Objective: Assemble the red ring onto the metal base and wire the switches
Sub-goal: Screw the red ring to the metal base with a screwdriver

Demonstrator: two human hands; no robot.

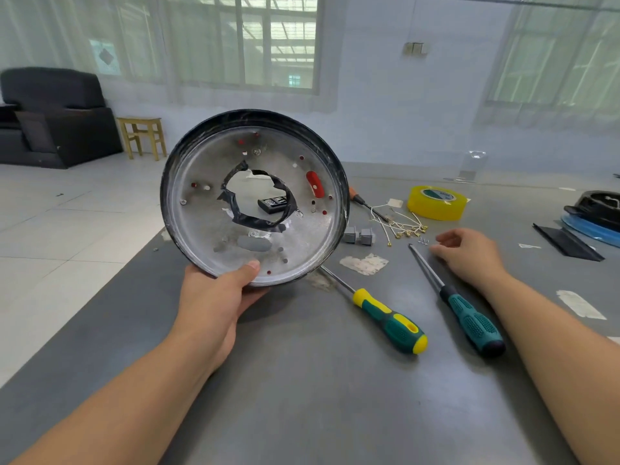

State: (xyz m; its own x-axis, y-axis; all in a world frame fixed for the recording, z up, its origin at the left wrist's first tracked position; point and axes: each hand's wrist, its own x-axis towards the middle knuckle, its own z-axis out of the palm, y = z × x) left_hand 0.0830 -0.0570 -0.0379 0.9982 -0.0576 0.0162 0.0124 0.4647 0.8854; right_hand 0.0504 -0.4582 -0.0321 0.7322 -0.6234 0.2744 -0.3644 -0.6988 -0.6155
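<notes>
My left hand (214, 297) grips the lower rim of a round metal base (201, 229), held up on edge and tilted toward me. It has a black taped rim, a ragged taped centre hole and small holes showing red behind them, plus a red slot (315, 184) at the right. Two grey switches (359, 235) and a bundle of white wires with brass terminals (402, 226) lie on the grey table to the right. My right hand (469, 253) rests on the table with curled fingers, beside a few small screws (423, 241), holding nothing.
Two green-handled screwdrivers (391, 322) (469, 317) lie in front of my right hand; a third, orange-handled one (357, 198) lies behind the base. A yellow tape roll (436, 203) stands further back, black and blue parts (593, 216) at far right. The table's left edge (144, 253) drops to a tiled floor.
</notes>
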